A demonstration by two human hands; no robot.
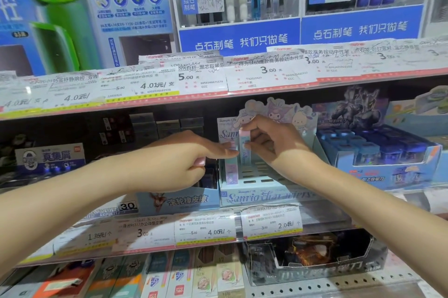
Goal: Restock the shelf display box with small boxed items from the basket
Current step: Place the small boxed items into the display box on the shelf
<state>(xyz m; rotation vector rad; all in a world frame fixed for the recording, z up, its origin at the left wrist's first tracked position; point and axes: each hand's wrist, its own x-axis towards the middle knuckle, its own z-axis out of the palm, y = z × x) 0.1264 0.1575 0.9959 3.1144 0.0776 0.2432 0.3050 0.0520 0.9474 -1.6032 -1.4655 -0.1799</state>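
Our left hand (186, 159) has its fingers curled, pinching the top of a small box (230, 169) that stands upright at the left end of the display box (264, 194); a pink item seems tucked under the curled fingers, though we cannot tell what. Just right of it, our right hand (271, 142) pinches a second small box (244, 149) between thumb and fingertips, upright over the slotted tray. We judge it should go down vertical, flush beside its neighbour, label outward. The basket is out of view
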